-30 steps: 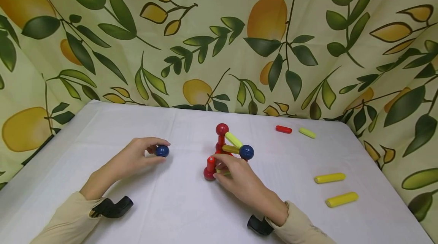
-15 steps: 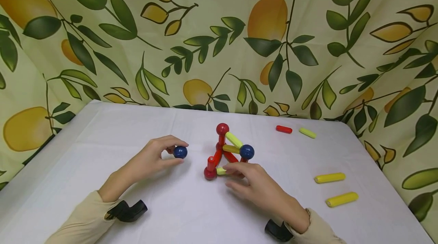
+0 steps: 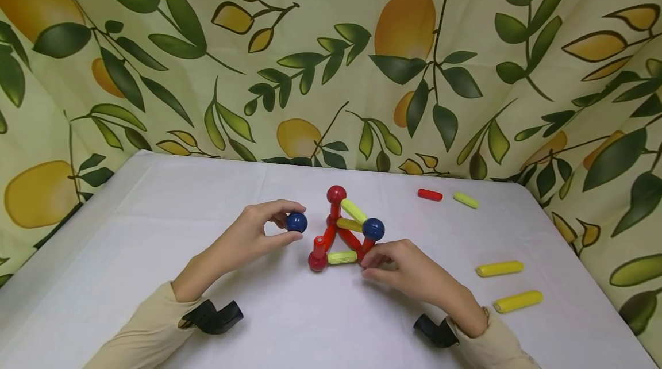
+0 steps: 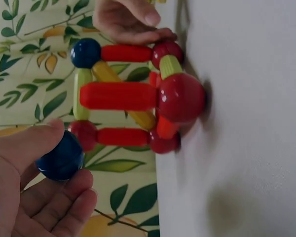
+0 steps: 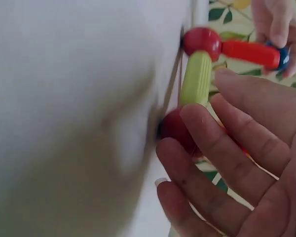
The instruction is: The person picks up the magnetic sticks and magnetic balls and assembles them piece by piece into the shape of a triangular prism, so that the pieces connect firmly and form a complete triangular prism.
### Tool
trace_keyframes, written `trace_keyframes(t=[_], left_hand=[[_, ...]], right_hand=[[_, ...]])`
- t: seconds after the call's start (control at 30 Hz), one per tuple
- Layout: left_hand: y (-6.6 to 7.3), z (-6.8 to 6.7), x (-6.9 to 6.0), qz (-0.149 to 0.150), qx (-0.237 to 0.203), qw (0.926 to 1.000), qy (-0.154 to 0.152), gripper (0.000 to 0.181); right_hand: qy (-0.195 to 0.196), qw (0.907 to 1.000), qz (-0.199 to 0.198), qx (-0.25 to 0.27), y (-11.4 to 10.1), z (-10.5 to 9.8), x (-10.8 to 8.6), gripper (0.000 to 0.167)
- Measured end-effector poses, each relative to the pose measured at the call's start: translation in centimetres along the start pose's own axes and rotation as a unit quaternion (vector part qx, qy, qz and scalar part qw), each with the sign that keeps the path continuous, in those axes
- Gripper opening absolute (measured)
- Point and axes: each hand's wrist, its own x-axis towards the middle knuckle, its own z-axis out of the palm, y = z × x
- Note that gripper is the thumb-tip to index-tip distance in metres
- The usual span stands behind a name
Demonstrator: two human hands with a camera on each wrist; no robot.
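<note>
1. My L hand (image 3: 257, 234) has a blue ball (image 3: 296, 222) pinched btwn thumb & fingertips, held up off the table (image 3: 258, 323), just L of the rod-and-ball frame (image 3: 329, 239).
2. My R hand (image 3: 405, 265) is relaxed: fingers loosely bent, thumb apart from them, nothing gripped AFAICT. Fingertips are right by the front-R base ball (image 5: 171, 127); can't tell if they actually touch.
3. Frame stands mid-table, w/ a triangle base. Back upright is topped w/ a red ball (image 3: 337, 194), front-R upright w/ a 2nd blue ball (image 3: 373, 229); a lime top rod (image 3: 354, 211) joins those two, and an olive-yellow rod (image 3: 349, 225) slants up to the 2nd blue one.
4. Front-L upright (image 3: 319, 246) is red, top end bare.
5. Step in hand, I'd judge: capping that upright w/ the ball I'm holding; not on yet.
6. Next move prob. calls for going a bit R, lining the ball up over the bare end & lowering it gently, R hand steadying the base so nothing tips.
7. Spares on R side: 2 yellow rods (image 3: 500, 268), a short red rod (image 3: 430, 195), a loose lime rod (image 3: 466, 200).
</note>
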Motion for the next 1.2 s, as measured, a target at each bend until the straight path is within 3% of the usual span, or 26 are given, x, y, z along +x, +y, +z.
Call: trace_keyframes(t=[0.13,0.27,0.63,1.07,1.2], left_hand=[[0.7,0.4,0.4,0.002,-0.011,0.9999,-0.001,0.043],[1.4,0.9,0.7,0.01,-0.019,0.9998,0.001,0.042],[1.8,1.9,0.8,0.049,-0.039,0.9979,0.014,0.04],[1.7,2.4,0.6,0.06,-0.042,0.9973,0.0,0.043],[1.6,2.4,0.5,0.048,-0.049,0.9976,-0.009,0.045]], right_hand=[[0.036,0.9991,0.024,-0.002,0.8,-0.1,0.2,0.013],[0.059,0.9974,0.038,0.016,1.3,0.1,0.4,0.025],[0.052,0.9972,0.05,0.021,1.6,0.6,0.9,0.032],[0.055,0.997,0.049,0.024,1.7,0.7,0.9,0.032],[0.054,0.9969,0.051,0.027,1.7,0.7,0.9,0.032]])
